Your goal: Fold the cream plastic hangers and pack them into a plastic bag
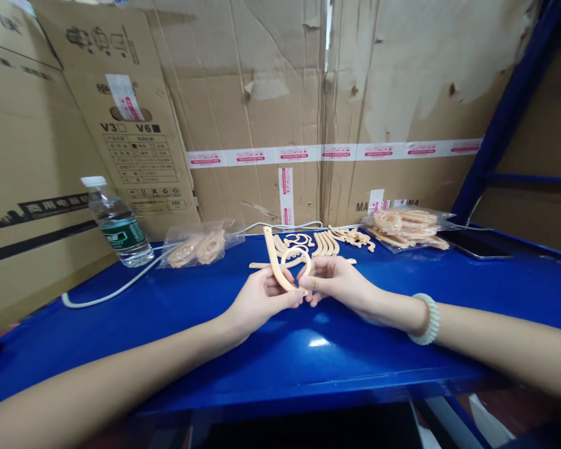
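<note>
My left hand [257,298] is closed on a pale beige curved strip [273,257], which rises from the fingers with a small hole near its upper end. Pinched in my right hand [343,285] is a matching beige ring [309,264]. The strip's lower bend and the ring meet between my fingertips; whether they are joined there I cannot tell. Just behind my hands, several loose curved strips [326,244] lie side by side on the blue table [346,355]. Small scroll-shaped pieces [353,237] lie behind my right hand.
Clear bags of beige pieces lie at left [208,245] and right [406,226]. A water bottle [121,227] stands at left beside a white cable [105,290]. A dark phone [477,245] lies at right. Cardboard [257,112] walls the back; a blue post [500,118] rises at right.
</note>
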A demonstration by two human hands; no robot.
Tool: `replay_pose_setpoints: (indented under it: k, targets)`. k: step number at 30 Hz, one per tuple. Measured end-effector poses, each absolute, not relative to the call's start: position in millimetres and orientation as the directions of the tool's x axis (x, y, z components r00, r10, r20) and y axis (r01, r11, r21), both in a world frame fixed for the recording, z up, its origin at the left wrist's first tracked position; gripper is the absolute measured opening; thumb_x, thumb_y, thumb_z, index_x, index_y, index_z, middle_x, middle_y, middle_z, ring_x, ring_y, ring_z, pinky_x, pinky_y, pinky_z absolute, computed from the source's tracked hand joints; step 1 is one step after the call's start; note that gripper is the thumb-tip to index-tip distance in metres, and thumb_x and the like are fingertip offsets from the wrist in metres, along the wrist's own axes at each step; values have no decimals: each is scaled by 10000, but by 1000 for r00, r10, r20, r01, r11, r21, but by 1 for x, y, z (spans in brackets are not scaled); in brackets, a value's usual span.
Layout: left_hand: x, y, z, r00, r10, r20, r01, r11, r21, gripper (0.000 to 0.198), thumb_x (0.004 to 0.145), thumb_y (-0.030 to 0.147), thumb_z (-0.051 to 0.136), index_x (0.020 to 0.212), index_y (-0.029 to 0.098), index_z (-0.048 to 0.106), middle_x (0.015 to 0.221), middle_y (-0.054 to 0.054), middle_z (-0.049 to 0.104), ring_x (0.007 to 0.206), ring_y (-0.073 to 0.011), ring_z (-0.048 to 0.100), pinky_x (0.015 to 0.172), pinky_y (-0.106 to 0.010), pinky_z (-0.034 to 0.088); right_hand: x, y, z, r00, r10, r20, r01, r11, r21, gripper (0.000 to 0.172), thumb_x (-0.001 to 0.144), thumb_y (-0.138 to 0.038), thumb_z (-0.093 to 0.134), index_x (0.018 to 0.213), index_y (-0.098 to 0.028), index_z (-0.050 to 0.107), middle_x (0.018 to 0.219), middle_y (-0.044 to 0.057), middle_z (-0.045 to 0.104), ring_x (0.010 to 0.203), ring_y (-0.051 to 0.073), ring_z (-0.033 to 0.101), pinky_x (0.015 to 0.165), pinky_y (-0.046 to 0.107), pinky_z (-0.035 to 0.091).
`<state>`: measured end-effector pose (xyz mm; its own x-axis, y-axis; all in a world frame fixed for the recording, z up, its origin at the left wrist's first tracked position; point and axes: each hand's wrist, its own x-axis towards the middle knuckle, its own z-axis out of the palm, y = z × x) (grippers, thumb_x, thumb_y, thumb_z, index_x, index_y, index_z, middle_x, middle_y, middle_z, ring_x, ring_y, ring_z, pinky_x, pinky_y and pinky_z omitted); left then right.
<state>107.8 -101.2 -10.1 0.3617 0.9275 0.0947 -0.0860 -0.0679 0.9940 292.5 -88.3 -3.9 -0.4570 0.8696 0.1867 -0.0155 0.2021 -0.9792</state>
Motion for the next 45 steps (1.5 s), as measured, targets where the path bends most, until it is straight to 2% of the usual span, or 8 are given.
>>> replay_pose_setpoints:
  k: [3, 6, 10, 15, 23, 30, 35, 45]
  targets:
    - [107, -102, -6, 323, 945, 54, -121, -15, 993, 370, 610, 208, 880, 797, 143, 568, 698, 8, 693, 652, -120, 667, 661, -241, 542, 311, -69, 7, -340, 862, 376, 175, 451, -875, 446, 908, -569, 513, 878, -143, 641, 764, 67, 688, 662, 153, 648, 577, 260, 544]
    - [107, -100, -5, 307, 952, 2, -147, 46, 988, 341, 628, 207, 875, 794, 138, 585, 724, 11, 679, 650, -103, 658, 680, -233, 534, 338, -39, 16, -288, 758, 585, 501, 640, -583, 361, 952, -443, 473, 881, -149, 669, 814, 91, 701, 735, 191, 642, 660, 314, 524]
    - [107, -98, -6, 315, 949, -5, -154, 56, 987, 345, 621, 205, 879, 803, 140, 594, 745, 7, 678, 671, -109, 659, 693, -242, 529, 357, -6, 14, -442, 699, 562, 586, 699, -409, 60, 761, -231, 710, 757, -175, 730, 824, 91, 702, 844, 254, 596, 837, 411, 455]
    - [107, -98, -7, 323, 946, 11, -155, 41, 987, 351, 610, 203, 879, 809, 140, 596, 725, 4, 674, 650, -109, 640, 670, -249, 514, 346, 8, 0, -550, 661, 511, 577, 743, -340, 83, 742, -155, 715, 803, -187, 762, 901, 97, 681, 889, 256, 585, 886, 410, 432]
    - [105, -98, -7, 337, 941, 10, -195, 60, 979, 388, 581, 221, 897, 821, 137, 604, 738, -1, 683, 656, -107, 645, 673, -238, 514, 353, 11, 1, -332, 723, 606, 526, 675, -518, 57, 776, -218, 676, 764, -180, 718, 873, 86, 667, 849, 236, 603, 823, 385, 467]
    - [104, -98, -11, 358, 933, 42, -219, 41, 975, 433, 555, 238, 913, 834, 136, 597, 760, -13, 701, 688, -121, 667, 699, -251, 529, 376, -16, 31, -35, 817, 576, 237, 567, -789, 317, 854, -486, 631, 948, -184, 607, 875, 77, 682, 666, 176, 658, 650, 333, 552]
    - [105, -99, -9, 380, 922, 73, -222, 14, 975, 441, 548, 234, 912, 822, 138, 580, 758, -17, 698, 673, -126, 659, 672, -260, 523, 354, -58, 40, -92, 937, 338, -231, 310, -922, 248, 858, -413, 681, 850, -167, 643, 1015, 110, 686, 839, 210, 695, 838, 355, 573]
    - [106, -98, -10, 413, 905, 103, -146, -46, 988, 365, 582, 177, 861, 806, 146, 574, 737, -13, 696, 665, -129, 649, 674, -263, 501, 327, -104, 9, -308, 925, 224, -270, 141, -953, 255, 704, -248, 824, 897, -184, 671, 851, 9, 664, 684, 104, 603, 681, 242, 514]
